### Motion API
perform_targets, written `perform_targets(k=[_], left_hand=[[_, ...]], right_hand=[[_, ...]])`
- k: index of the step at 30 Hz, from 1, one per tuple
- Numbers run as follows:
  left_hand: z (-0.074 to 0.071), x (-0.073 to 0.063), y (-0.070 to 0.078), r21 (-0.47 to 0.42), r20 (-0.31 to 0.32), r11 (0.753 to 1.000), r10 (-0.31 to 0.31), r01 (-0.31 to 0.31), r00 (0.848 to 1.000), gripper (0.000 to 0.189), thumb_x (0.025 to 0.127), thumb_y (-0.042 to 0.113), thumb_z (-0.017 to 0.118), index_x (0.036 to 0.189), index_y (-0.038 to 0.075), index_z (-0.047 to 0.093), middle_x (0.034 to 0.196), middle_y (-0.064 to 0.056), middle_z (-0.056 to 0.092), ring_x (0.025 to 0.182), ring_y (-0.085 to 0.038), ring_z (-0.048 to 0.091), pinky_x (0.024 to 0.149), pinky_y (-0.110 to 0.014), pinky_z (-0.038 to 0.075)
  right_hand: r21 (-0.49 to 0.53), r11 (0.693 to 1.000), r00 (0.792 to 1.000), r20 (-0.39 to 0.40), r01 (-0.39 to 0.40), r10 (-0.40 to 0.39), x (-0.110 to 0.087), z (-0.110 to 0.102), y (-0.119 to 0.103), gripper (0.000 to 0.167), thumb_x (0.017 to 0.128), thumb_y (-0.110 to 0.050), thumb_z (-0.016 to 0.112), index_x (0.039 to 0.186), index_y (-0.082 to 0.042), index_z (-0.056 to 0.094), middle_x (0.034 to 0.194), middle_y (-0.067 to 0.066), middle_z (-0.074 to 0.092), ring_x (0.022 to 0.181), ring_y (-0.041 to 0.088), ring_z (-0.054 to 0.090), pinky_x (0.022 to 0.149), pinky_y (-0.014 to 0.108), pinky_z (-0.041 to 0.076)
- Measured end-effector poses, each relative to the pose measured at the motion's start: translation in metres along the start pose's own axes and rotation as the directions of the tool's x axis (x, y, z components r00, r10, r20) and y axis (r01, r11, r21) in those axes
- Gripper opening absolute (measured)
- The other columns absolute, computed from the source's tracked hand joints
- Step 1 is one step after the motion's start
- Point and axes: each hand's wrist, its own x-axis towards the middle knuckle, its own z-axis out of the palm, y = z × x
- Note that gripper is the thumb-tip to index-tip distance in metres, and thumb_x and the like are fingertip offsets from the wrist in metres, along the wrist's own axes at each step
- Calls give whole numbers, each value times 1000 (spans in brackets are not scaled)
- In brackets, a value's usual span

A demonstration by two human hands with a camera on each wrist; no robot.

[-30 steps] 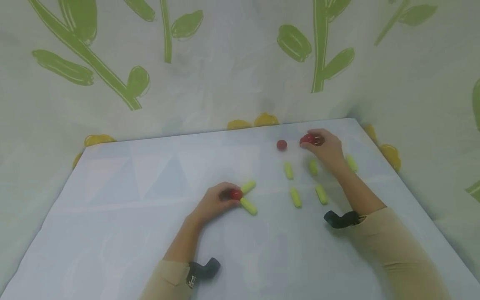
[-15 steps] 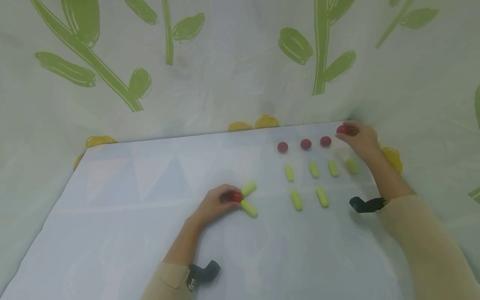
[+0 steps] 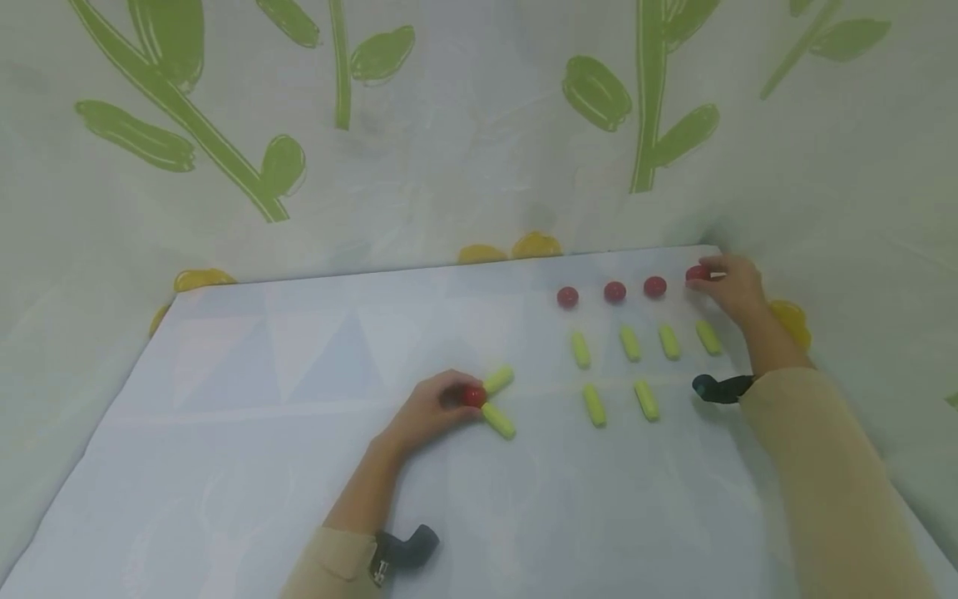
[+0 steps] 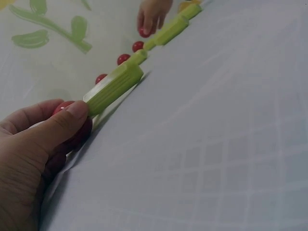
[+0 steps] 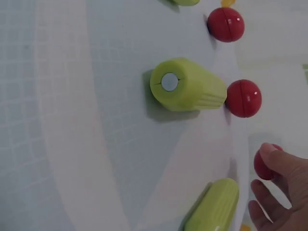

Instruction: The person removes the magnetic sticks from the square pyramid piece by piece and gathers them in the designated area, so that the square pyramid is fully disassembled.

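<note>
My left hand point(image 3: 430, 408) pinches a red ball point(image 3: 475, 397) between thumb and fingers, mid-table in the head view. Two light green sticks point(image 3: 499, 420) stick out from that ball in a V toward the right. In the left wrist view, the thumb lies over the red ball point(image 4: 83, 132), beside the end of a ribbed green stick point(image 4: 115, 89). Near the table's far right corner, my right hand point(image 3: 737, 289) pinches another red ball point(image 3: 697, 274). The right wrist view shows this ball point(image 5: 263, 164) between thumb and fingers; whether it touches the table I cannot tell.
Three red balls point(image 3: 614, 291) form a row left of my right hand. Several loose green sticks point(image 3: 630, 343) lie in two rows nearer me; one shows a grey round end point(image 5: 169, 82). The table's far edge point(image 3: 359, 273) meets a leaf-patterned cloth point(image 3: 479, 150).
My right hand has moved right along the far edge, past a row of three balls, then slightly back toward me with a red ball. My left hand keeps its hold in place.
</note>
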Motion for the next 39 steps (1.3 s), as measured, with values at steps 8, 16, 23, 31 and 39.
perform_targets(k=[8, 16, 23, 31, 39], left_hand=[[2, -2, 2, 1, 9, 1000, -8, 8, 1000, 39, 76, 17, 77, 113, 17, 65, 108, 5, 66, 104, -12, 59, 93, -30, 48], [4, -1, 4, 5, 3, 1000, -14, 14, 1000, 40, 76, 16, 78, 113, 17, 65, 109, 5, 65, 106, -12, 59, 94, -29, 47], [3, -1, 11, 13, 6, 999, -34, 34, 999, 40, 75, 10, 77, 113, 10, 64, 110, -3, 66, 106, -18, 59, 95, -32, 47], [0, 0, 1, -3, 15, 1000, 3, -3, 1000, 39, 77, 16, 77, 114, 16, 65, 111, 3, 66, 108, -13, 59, 96, -29, 47], [-1, 2, -2, 32, 26, 995, 92, -93, 995, 41, 77, 13, 76, 117, 13, 66, 115, 0, 66, 111, -16, 58, 98, -32, 46]], right_hand=[[-9, 998, 998, 24, -57, 57, 5, 9, 20, 64, 92, -35, 59, 143, -4, 37, 141, 27, 38, 123, 43, 38, 103, 54, 36], [59, 996, 997, 21, -72, 71, 3, 8, 30, 71, 90, -41, 61, 144, -5, 34, 144, 25, 37, 128, 43, 34, 107, 54, 32], [84, 989, 992, 40, -120, 117, 3, 6, 29, 78, 87, -46, 63, 147, -8, 29, 148, 23, 33, 129, 42, 34, 107, 54, 32], [124, 985, 992, 17, -123, 122, -12, -1, 18, 86, 84, -53, 62, 149, -10, 25, 152, 20, 26, 135, 42, 28, 107, 57, 30], [109, 994, 1000, -20, -8, 10, -39, -3, 10, 77, 87, -52, 59, 146, -11, 32, 147, 20, 36, 132, 42, 33, 103, 59, 34]])
